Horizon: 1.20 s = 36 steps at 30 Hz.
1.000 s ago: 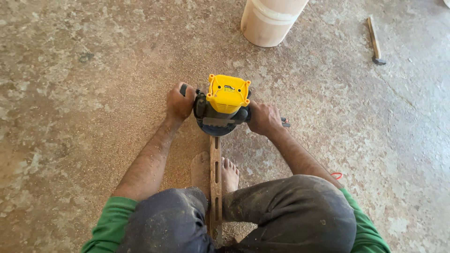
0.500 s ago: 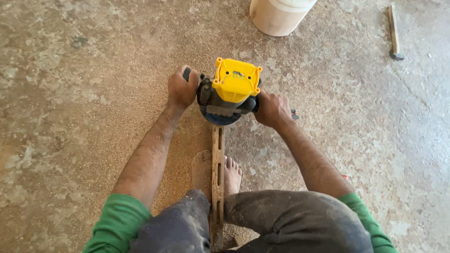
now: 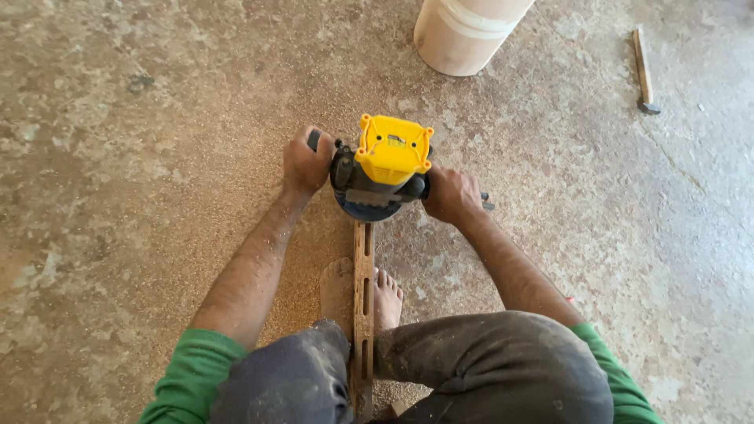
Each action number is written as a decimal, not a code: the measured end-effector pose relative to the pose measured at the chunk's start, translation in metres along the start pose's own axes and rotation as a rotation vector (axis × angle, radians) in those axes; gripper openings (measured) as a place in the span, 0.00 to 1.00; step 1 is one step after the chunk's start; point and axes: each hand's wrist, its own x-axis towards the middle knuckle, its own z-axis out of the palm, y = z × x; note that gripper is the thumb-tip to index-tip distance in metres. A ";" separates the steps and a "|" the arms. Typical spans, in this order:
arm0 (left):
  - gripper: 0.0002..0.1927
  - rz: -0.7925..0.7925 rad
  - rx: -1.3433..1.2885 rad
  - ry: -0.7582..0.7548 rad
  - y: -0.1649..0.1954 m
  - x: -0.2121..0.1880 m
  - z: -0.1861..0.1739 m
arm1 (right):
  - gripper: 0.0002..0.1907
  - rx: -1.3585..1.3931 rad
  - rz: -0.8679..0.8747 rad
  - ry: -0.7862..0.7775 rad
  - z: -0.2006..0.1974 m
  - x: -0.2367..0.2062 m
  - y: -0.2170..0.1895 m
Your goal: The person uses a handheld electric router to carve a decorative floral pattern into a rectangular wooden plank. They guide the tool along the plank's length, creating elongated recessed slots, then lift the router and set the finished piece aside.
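Observation:
A yellow-topped power router point(image 3: 386, 163) stands on the far end of a narrow wooden strip point(image 3: 362, 302) with several slots cut along it. My left hand point(image 3: 304, 163) grips the router's left handle. On the other side, my right hand point(image 3: 450, 193) grips its right handle. The strip runs toward me between my knees, and a bare foot point(image 3: 342, 292) presses against it from the left. Sawdust covers the floor around the strip.
A pale cylindrical bucket point(image 3: 463, 33) stands on the concrete floor beyond the router. A hammer point(image 3: 644, 72) lies at the upper right. My grey trousers point(image 3: 487, 369) fill the lower edge of the view.
The view has shifted slightly; the router and both hands stay at the strip's far end, seeming to edge a little further along it.

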 end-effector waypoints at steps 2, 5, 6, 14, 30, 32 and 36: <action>0.17 0.024 0.017 0.019 0.003 -0.010 -0.003 | 0.10 0.022 -0.012 0.019 0.001 -0.013 -0.003; 0.16 0.069 0.034 0.037 0.004 -0.017 -0.005 | 0.12 0.046 -0.038 0.067 0.000 -0.022 -0.005; 0.17 0.030 0.036 0.014 0.003 -0.019 -0.006 | 0.11 0.034 -0.029 0.058 0.000 -0.025 -0.006; 0.18 -0.052 0.025 -0.061 0.000 -0.022 -0.004 | 0.10 0.056 0.001 -0.089 -0.006 -0.026 -0.010; 0.32 -0.340 -0.170 -0.301 -0.002 -0.078 -0.093 | 0.17 1.176 0.262 -0.429 0.067 -0.017 0.078; 0.29 -0.511 -0.160 -0.269 -0.024 -0.105 -0.109 | 0.16 1.598 0.354 -0.492 0.092 -0.038 0.093; 0.26 -0.781 -0.227 -0.160 -0.062 -0.147 -0.121 | 0.09 2.246 0.397 -0.379 0.153 -0.086 0.114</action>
